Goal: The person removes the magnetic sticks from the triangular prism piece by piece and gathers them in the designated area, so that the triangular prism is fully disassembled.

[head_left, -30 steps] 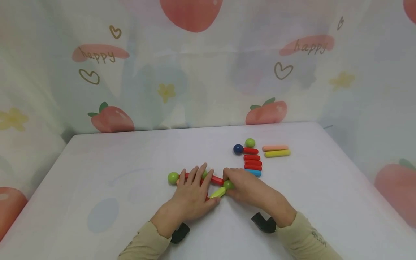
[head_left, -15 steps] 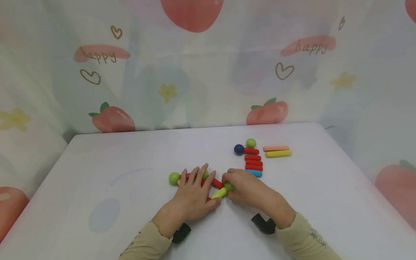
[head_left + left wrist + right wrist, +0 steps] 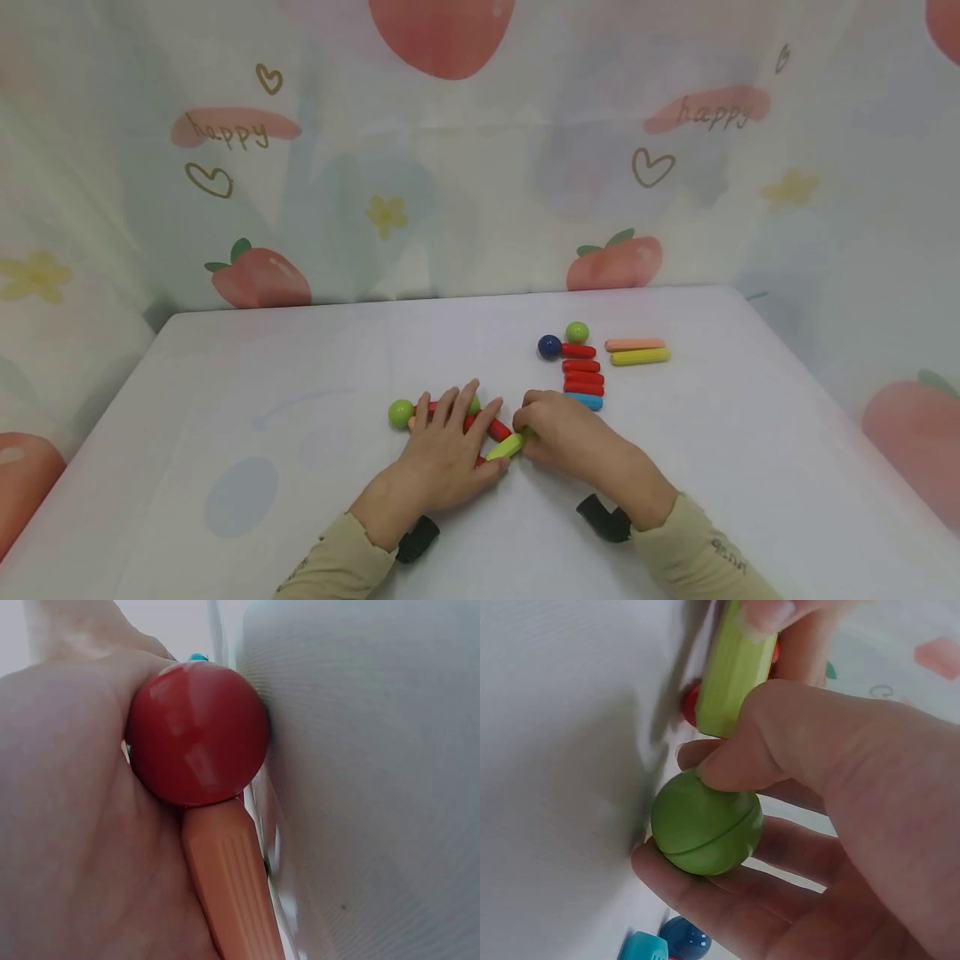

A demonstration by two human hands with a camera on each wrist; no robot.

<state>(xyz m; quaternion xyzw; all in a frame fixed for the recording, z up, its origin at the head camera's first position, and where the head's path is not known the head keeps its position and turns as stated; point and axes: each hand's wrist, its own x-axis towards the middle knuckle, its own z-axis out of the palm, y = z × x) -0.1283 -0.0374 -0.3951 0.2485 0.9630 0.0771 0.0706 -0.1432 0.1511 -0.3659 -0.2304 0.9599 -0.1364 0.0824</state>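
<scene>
My left hand lies with spread fingers over a figure of toy rods and balls, its palm against a red ball joined to an orange rod. Past its fingers show a green ball at the left end and a red rod on the right. Its thumb touches a yellow-green rod. My right hand holds another green ball between thumb and fingers. In the right wrist view, that ball sits just off the end of the yellow-green rod.
Behind my right hand lie several short red rods, a blue rod, a dark blue ball and a green ball. Farther right are a peach rod and a yellow rod. A patterned curtain hangs beyond the white table.
The green ball in my right hand has become mostly hidden by the fingers in the head view. The red rod's right end has shifted slightly toward me, and my left index finger has spread rightward.
</scene>
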